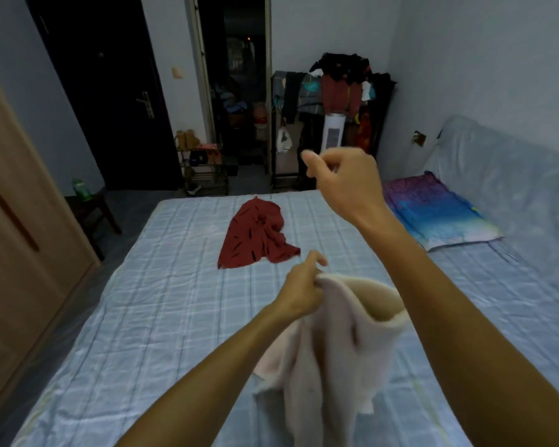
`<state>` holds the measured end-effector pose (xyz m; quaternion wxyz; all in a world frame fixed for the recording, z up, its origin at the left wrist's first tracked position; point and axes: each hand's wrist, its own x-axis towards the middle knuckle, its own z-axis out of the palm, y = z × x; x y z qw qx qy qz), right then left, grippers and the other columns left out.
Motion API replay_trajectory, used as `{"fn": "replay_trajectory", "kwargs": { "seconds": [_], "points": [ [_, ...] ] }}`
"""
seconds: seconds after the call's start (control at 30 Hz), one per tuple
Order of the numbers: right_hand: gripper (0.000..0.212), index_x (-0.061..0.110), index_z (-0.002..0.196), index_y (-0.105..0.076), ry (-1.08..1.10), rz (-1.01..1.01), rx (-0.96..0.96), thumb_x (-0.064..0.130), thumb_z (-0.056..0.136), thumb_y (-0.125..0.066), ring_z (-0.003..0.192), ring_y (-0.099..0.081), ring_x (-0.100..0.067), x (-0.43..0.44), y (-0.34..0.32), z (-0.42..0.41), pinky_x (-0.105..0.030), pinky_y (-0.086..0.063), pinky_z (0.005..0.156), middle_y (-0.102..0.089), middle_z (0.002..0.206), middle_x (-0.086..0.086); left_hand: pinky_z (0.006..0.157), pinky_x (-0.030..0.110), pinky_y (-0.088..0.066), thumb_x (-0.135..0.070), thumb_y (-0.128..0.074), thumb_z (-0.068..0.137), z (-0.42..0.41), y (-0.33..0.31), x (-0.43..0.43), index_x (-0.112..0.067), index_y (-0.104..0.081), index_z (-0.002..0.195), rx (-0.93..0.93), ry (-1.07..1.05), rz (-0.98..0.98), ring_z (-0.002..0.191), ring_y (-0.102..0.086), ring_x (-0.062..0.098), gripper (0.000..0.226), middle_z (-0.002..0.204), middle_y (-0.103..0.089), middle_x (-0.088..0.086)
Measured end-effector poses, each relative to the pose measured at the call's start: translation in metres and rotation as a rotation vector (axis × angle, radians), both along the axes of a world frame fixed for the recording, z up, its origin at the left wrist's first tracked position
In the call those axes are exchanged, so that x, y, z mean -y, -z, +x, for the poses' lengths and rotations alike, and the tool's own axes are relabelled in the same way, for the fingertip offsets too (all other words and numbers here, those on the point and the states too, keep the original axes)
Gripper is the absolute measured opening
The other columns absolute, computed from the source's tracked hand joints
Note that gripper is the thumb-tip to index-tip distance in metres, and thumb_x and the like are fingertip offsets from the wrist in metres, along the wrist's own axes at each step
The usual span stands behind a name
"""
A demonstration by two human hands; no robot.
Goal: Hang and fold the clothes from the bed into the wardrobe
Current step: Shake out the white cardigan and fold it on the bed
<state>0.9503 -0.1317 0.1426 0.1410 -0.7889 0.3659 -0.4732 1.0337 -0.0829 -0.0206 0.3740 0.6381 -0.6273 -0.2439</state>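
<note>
Head view, left to right. Wardrobe (20,240): wooden door along the left edge, beside the bed. Stool (94,208): dark, far left, between wardrobe and door (110,91); a green bottle (81,188) stands on it. Shoe rack (204,166): beyond the bed's far edge, shoes on its shelves. Bed (142,301): covered by a pale blue checked sheet, filling the near and middle ground. Red garment (255,233): crumpled, with dark dashes, lying on the far half of the bed, apart from both hands. Left hand (300,288): raised over the middle of the bed, fingers curled round the upper edge of the pale garment (336,343), which hangs down from the grip to the near edge, clear of the sheet at its top. Right hand (346,179): lifted higher and farther, fingers curled in, thumb out to the left, with nothing seen in it; motion blur softens its outline. Clothes rack (333,91): against the far wall, heaped with dark and red clothes. Pillow (439,211): purple and blue, on the right of the bed.
</note>
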Motion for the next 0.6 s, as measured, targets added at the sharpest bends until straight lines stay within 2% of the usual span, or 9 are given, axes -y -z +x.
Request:
{"fn": "replay_trajectory", "kwargs": {
  "seconds": [0.1, 0.17, 0.2, 0.27, 0.33, 0.4, 0.47, 0.53, 0.6],
  "points": [
    [0.041, 0.017, 0.069, -0.068, 0.163, 0.122, -0.109, 0.049, 0.09, -0.054, 0.059, -0.057, -0.008, 0.003, 0.053, -0.039, -0.03, -0.045, 0.057, -0.064, 0.063, 0.005, 0.06, 0.037, -0.042, 0.001, -0.041, 0.065, 0.005, -0.011, 0.006, -0.014, -0.05, 0.099, -0.034, -0.124, -0.048, 0.075, -0.058, 0.028, 0.039, 0.08, -0.064, 0.015],
    [0.034, 0.023, 0.089, -0.069, 0.183, 0.251, -0.172, 0.055, 0.084, -0.057, 0.078, -0.061, -0.01, -0.002, 0.088, -0.054, -0.03, -0.048, 0.07, -0.068, 0.085, 0.006, 0.062, 0.039, -0.044, 0.008, -0.043, 0.066, 0.008, -0.019, 0.011, -0.013, -0.051, 0.097, -0.012, -0.171, -0.074, 0.076, -0.059, 0.026, 0.039, 0.082, -0.065, 0.014],
    [0.046, 0.024, 0.109, -0.065, 0.17, 0.329, -0.236, 0.059, 0.079, -0.059, 0.096, -0.061, -0.013, -0.006, 0.101, -0.059, -0.033, -0.048, 0.082, -0.066, 0.104, 0.003, 0.062, 0.039, -0.046, 0.008, -0.043, 0.065, 0.008, -0.022, 0.013, -0.013, -0.052, 0.096, -0.005, -0.172, -0.084, 0.075, -0.059, 0.025, 0.039, 0.082, -0.065, 0.012],
    [0.087, 0.024, 0.141, -0.037, 0.172, 0.357, -0.507, 0.067, 0.07, -0.062, 0.13, -0.04, -0.024, -0.009, 0.121, -0.069, -0.042, -0.033, 0.103, -0.047, 0.138, -0.005, 0.06, 0.04, -0.047, 0.006, -0.043, 0.063, 0.007, -0.027, 0.013, -0.015, -0.052, 0.094, 0.032, -0.147, -0.097, 0.073, -0.059, 0.024, 0.039, 0.078, -0.065, 0.009],
    [0.104, 0.024, 0.147, -0.019, 0.282, 0.282, -0.78, 0.067, 0.065, -0.065, 0.141, -0.015, -0.03, -0.008, 0.128, -0.08, -0.049, -0.018, 0.108, -0.031, 0.149, -0.008, 0.057, 0.04, -0.046, 0.006, -0.04, 0.062, 0.008, -0.031, 0.012, -0.018, -0.051, 0.091, 0.088, -0.116, -0.116, 0.071, -0.058, 0.026, 0.04, 0.074, -0.063, 0.01],
    [0.082, 0.025, 0.134, -0.039, 0.312, 0.338, -0.806, 0.056, 0.065, -0.07, 0.133, -0.034, -0.03, 0.001, 0.124, -0.092, -0.045, -0.028, 0.099, -0.049, 0.136, -0.008, 0.057, 0.039, -0.044, 0.008, -0.039, 0.062, 0.011, -0.037, 0.009, -0.02, -0.05, 0.088, 0.114, -0.104, -0.146, 0.072, -0.057, 0.027, 0.041, 0.074, -0.063, 0.011],
    [0.037, 0.026, 0.094, -0.06, 0.255, 0.442, -0.643, 0.043, 0.066, -0.076, 0.101, -0.059, -0.028, 0.007, 0.113, -0.102, -0.033, -0.04, 0.072, -0.066, 0.098, -0.004, 0.059, 0.038, -0.047, 0.011, -0.039, 0.064, 0.018, -0.045, 0.007, -0.02, -0.051, 0.089, 0.159, -0.064, -0.167, 0.074, -0.058, 0.025, 0.041, 0.077, -0.064, 0.006],
    [0.022, 0.022, 0.066, -0.057, 0.26, 0.425, -0.487, 0.032, 0.068, -0.076, 0.081, -0.062, -0.028, 0.01, 0.101, -0.105, -0.029, -0.035, 0.056, -0.061, 0.073, -0.001, 0.062, 0.042, -0.052, 0.012, -0.042, 0.069, 0.025, -0.055, 0.004, -0.022, -0.052, 0.091, 0.215, -0.015, -0.19, 0.076, -0.059, 0.022, 0.042, 0.082, -0.063, 0.001],
    [0.018, 0.022, 0.063, -0.058, 0.327, 0.278, -0.436, 0.027, 0.073, -0.071, 0.077, -0.06, -0.028, 0.007, 0.08, -0.099, -0.029, -0.029, 0.053, -0.059, 0.069, 0.0, 0.065, 0.045, -0.053, 0.01, -0.044, 0.075, 0.031, -0.069, 0.001, -0.023, -0.052, 0.097, 0.28, -0.012, -0.237, 0.079, -0.058, 0.023, 0.041, 0.087, -0.062, 0.001]
  ]
}}
